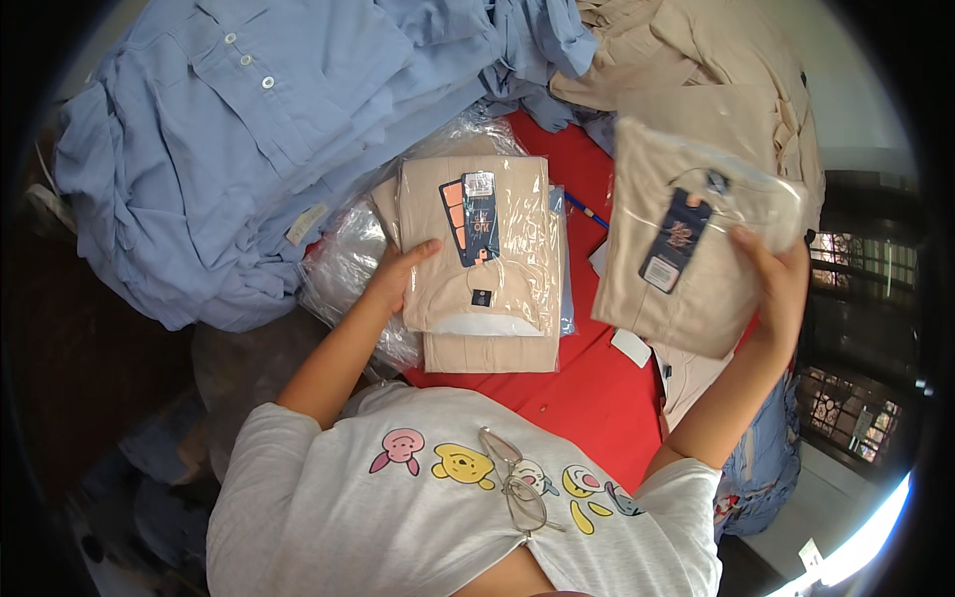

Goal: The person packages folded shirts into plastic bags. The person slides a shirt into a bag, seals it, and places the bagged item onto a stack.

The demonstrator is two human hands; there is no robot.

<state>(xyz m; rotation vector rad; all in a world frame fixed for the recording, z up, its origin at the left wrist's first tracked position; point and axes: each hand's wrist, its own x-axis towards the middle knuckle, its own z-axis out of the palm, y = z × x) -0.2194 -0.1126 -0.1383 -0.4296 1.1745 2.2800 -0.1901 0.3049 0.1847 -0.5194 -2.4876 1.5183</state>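
My left hand (406,271) grips the left edge of a folded beige garment in a clear plastic bag (517,229), thumb on top, its fingers hidden beneath. Dark blue and orange hang tags (481,219) show through the plastic. Under it lies another beige packed garment (492,355), with a blue one peeking out at the right. To the right, my right hand (781,279) holds up a second bagged beige garment (637,229) by its right side, tilted, with a dark hang tag (675,239) facing up.
Heaped blue shirts (229,129) fill the left and back. Beige clothes (686,45) pile up at the back right. Crumpled clear plastic bags (343,269) lie left of the stack. A blue pen (585,210) and a white tag (631,347) rest on the red tabletop (587,383).
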